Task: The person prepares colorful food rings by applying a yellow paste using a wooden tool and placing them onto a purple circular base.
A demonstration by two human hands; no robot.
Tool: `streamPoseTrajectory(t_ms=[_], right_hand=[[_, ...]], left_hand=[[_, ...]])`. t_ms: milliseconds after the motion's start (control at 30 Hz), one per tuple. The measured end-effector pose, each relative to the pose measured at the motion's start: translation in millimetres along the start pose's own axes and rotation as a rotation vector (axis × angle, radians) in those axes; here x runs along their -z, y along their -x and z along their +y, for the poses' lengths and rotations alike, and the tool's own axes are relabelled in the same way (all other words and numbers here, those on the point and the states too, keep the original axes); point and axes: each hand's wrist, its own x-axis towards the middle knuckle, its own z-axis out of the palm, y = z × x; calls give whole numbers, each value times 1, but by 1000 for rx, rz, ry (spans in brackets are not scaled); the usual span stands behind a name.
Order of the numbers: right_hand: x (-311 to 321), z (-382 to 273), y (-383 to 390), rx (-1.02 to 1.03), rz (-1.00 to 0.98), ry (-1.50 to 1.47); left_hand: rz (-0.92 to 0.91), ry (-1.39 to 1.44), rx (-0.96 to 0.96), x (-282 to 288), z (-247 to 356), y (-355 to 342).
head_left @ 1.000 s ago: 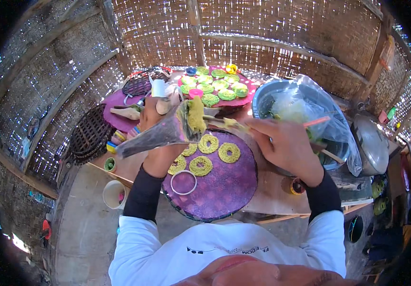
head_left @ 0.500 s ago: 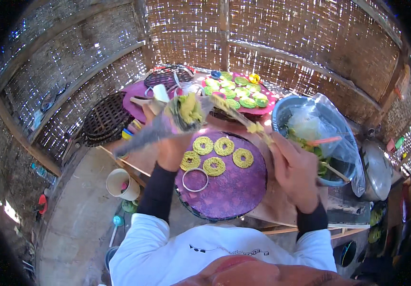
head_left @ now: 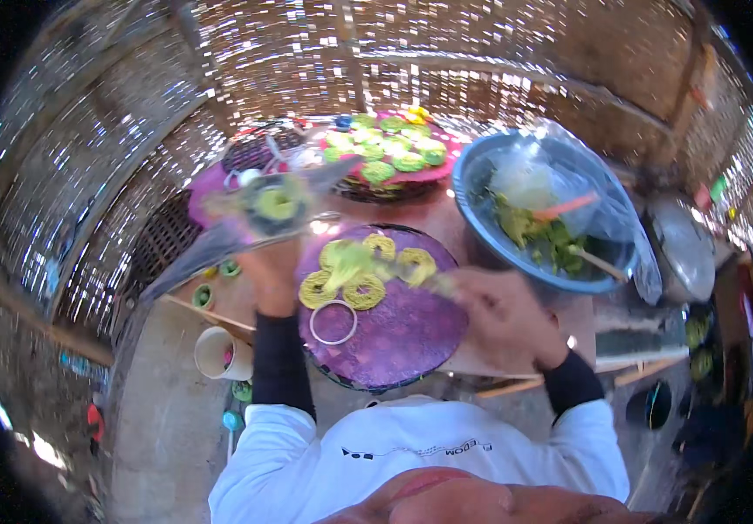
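Observation:
My left hand (head_left: pixel 270 272) is closed round a plastic-lined dough holder (head_left: pixel 276 208) with green dough inside; motion blurs its shape. A long loose flap of clear plastic (head_left: pixel 186 262) hangs off it. In my right hand (head_left: pixel 505 313) is a slim stick-like tool, probably a spoon (head_left: pixel 436 284), with a lump of green dough (head_left: pixel 350 265) at its far end. The lump hovers over a round tray (head_left: pixel 402 336) covered in purple sheet. Several yellow-green dough rings (head_left: pixel 363 292) lie there, beside a thin pale hoop (head_left: pixel 334 322).
Behind stands a pink-covered tray (head_left: pixel 450 166) of green rounds. A blue basin (head_left: pixel 472 210) on the right holds leaves and clear plastic, near a metal pot (head_left: pixel 682 249). Dark woven baskets (head_left: pixel 162 240) sit at left; a white bucket (head_left: pixel 223 352) stands below the table's left edge.
The spoon has swung from beside the dough holder down over the purple tray, carrying a dough lump. My left hand has shifted left with the holder. The whole view has turned somewhat.

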Motion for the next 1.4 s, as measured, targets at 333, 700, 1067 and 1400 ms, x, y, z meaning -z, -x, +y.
streamPoseTrajectory(t_ms=[333, 700, 1067, 1400], right_hand=[[147, 141, -12, -411, -328, 1245], [108, 179, -27, -224, -277, 1062], [-83, -24, -16, -565, -44, -1344], [-14, -14, -14, -374, 183, -925]], left_hand=[[2, 1421, 554, 98, -47, -24], [-426, 2132, 404, 69, 3, -18], [-634, 2843, 91, 6, 57, -7], [-695, 815, 41, 44, 8, 48]])
